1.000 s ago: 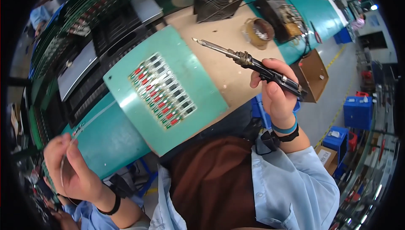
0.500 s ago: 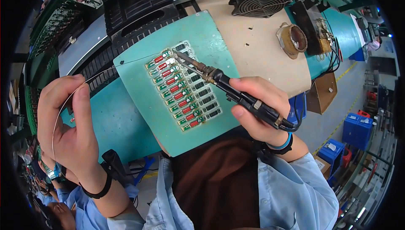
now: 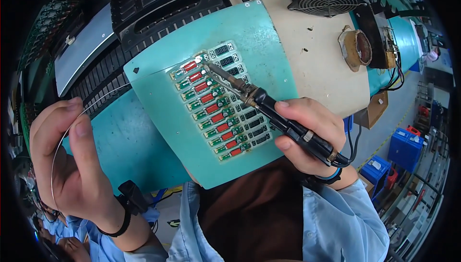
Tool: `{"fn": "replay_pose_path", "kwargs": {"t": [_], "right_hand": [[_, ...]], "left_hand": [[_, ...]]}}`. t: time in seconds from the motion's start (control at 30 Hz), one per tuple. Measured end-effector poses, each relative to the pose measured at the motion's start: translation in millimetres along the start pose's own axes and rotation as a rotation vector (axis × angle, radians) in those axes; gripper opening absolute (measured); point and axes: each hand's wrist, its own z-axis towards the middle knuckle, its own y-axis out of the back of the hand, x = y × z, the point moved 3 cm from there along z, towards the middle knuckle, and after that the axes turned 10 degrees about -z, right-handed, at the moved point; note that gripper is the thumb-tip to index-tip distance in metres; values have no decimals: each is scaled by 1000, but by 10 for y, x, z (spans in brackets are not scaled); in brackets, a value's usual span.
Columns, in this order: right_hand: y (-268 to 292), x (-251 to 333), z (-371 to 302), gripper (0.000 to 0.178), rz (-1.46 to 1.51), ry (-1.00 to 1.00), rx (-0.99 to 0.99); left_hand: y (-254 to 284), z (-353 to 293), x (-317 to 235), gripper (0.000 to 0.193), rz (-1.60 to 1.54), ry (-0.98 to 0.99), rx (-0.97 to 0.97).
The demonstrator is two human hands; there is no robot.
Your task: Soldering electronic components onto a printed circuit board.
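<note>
Between the thumb and fingertips of my left hand (image 3: 79,166) is a thin strand of solder wire (image 3: 106,95), trailing down across the palm. Its far end reaches toward the top of a column of small circuit boards (image 3: 207,98), each with a red part and a dark digit display. My right hand (image 3: 317,137) grips the black handle of a soldering iron (image 3: 276,112). The iron's tip is at the upper boards, close to the wire's end; whether they touch is too small to tell. The boards sit in a flat teal plate (image 3: 165,118), tilted in front of me.
Behind the plate is a black slatted conveyor (image 3: 103,65) with a black rack (image 3: 158,12). A black fan (image 3: 329,2) and a round, crusted pot (image 3: 356,48) stand at the far right. Blue bins (image 3: 406,146) are on the floor at right. Other people sit at lower left.
The view has shifted, so the plate and boards appear farther right and slightly lower. Both hands keep their hold, and the iron's tip stays at the upper boards.
</note>
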Motion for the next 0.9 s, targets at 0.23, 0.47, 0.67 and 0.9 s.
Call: {"fn": "replay_pose_path", "kwargs": {"t": [0.23, 0.47, 0.67, 0.9], "right_hand": [[21, 39, 12, 48, -5, -23, 65], [8, 51, 16, 49, -25, -17, 67], [-21, 81, 24, 51, -66, -17, 60], [-54, 87, 31, 55, -86, 54, 22]], "left_hand": [[-20, -25, 63, 17, 10, 26, 3], [-29, -49, 58, 18, 56, 36, -28], [-17, -46, 74, 18, 63, 39, -20], [48, -56, -17, 16, 81, 49, -84]]}}
